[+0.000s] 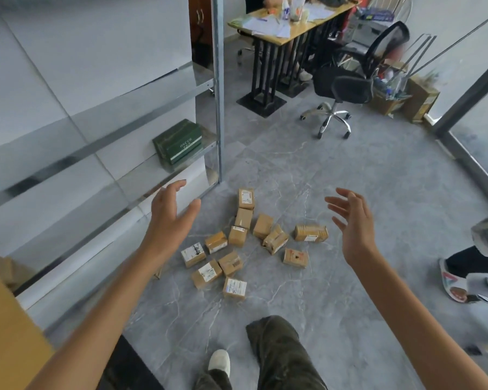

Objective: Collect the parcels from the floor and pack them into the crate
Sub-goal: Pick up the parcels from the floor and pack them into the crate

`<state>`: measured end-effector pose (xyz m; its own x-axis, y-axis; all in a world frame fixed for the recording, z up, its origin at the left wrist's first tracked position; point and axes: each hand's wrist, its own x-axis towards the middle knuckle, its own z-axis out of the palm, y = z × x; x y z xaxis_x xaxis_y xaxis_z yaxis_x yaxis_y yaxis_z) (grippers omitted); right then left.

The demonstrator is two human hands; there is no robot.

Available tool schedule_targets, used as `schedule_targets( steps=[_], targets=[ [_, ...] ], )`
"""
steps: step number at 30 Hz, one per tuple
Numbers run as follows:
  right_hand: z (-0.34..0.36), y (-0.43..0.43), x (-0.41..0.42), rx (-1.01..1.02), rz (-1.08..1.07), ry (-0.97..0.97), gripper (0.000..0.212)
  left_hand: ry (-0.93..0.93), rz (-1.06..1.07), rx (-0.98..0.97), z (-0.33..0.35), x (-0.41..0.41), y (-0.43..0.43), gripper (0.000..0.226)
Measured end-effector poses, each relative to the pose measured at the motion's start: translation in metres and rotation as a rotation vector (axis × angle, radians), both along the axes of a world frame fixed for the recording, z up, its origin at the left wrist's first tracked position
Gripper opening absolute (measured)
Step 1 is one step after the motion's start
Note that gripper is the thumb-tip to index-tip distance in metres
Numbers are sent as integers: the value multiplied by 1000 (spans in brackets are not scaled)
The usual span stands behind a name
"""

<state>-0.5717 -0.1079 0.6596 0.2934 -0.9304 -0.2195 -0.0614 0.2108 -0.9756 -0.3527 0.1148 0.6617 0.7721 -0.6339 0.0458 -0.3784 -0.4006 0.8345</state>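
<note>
Cardboard parcels [237, 236] cluster beside shelf [217, 108] post; bare floor [378, 192] lies rightward.

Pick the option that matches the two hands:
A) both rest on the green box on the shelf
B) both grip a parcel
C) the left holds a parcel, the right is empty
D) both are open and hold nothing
D: the left hand and the right hand show spread, relaxed fingers with nothing in them, while the parcels lie untouched on the floor.

Parcels [237, 235] are lying clustered on the floor [350, 178], right of the shelves [217, 108]; a desk [293, 35] and chair [347, 83] are standing behind.
</note>
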Motion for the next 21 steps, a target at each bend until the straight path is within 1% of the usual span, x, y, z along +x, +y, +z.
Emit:
schedule_targets(
  steps=[4,7,10,13,17,21],
  targets=[
    [-23,-57,28,57,-1,37,29,44,-93,70,-15,27,-74,41],
    [-39,-95,44,87,25,66,30,43,-154,119,-23,40,-121,38],
    [-55,-139,61,124,84,111,30,123,-152,159,-36,52,-171,38],
    [-67,-175,80,159,125,149,29,162,-131,193,-47,67,-207,39],
    [-80,-204,108,202,127,196,28,220,-31,169,-59,95,-226,35],
    [-92,-209,138,220,152,205,27,231,23,170,-68,134,-216,32]
  ],
)
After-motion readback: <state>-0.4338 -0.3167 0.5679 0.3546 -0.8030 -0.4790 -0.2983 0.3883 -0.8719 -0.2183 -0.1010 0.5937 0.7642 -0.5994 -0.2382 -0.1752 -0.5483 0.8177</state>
